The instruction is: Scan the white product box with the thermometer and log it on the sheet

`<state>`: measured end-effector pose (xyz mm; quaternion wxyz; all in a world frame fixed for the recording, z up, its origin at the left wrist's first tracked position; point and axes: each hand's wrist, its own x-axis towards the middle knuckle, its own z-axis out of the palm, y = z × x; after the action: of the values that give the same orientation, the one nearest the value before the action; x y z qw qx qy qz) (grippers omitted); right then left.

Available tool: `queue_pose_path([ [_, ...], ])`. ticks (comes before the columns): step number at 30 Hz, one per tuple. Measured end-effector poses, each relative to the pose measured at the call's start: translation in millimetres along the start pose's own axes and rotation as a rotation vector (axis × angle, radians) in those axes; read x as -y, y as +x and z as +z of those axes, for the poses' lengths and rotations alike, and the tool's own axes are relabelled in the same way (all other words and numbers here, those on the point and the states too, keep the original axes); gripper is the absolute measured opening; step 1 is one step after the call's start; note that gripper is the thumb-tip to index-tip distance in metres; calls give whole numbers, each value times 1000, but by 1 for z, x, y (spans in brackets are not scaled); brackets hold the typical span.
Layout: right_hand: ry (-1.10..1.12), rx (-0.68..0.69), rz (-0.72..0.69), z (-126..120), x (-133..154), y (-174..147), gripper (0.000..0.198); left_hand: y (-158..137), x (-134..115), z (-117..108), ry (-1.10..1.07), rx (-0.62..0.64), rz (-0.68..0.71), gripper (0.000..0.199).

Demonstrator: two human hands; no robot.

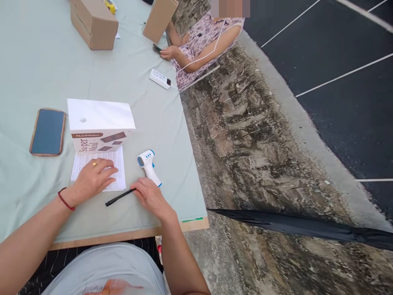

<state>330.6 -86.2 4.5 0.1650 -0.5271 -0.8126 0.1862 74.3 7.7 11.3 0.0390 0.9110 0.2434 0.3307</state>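
Note:
My left hand [95, 177], with a ring and a red wrist cord, lies over a printed sheet of paper [118, 180], its fingers stretched out and nothing in it. A black pen [119, 197] is pinched at one end by my right hand [150, 196], low over the table. Just beyond that hand lies a white and blue infrared thermometer [147, 162], close to my knuckles. The white NutriMotion box [101, 116] stands on the paper's far part and hides it.
A phone [47, 132] lies left of the white box. Farther off are a white device [160, 78], a cardboard box [98, 28] and a second carton [159, 18]. Another person [205, 41] sits at the right edge of the cloth-covered table [166, 123], holding a dark object.

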Motion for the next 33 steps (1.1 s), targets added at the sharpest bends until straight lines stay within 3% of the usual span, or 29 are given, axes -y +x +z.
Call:
queue_pose_path([
  [5, 251, -97, 60, -6, 8, -5, 9, -12, 7, 14, -128, 262, -77, 27],
  [8, 516, -266, 140, 6, 17, 3, 1, -14, 9, 14, -143, 296, -115, 27],
  [13, 814, -501, 331, 35, 31, 27, 6, -13, 9, 12, -146, 305, -109, 27],
  [17, 831, -599, 490, 50, 39, 36, 9, -13, 9, 14, -141, 309, -105, 26],
  [21, 806, -660, 561, 57, 43, 38, 11, -13, 7, 13, -127, 303, -97, 26],
  [26, 767, -691, 540, 56, 43, 41, 12, -10, 3, 11, -126, 322, -104, 24],
  [33, 681, -593, 491, 54, 41, 40, 12, -9, 0, 8, -143, 328, -125, 23],
])
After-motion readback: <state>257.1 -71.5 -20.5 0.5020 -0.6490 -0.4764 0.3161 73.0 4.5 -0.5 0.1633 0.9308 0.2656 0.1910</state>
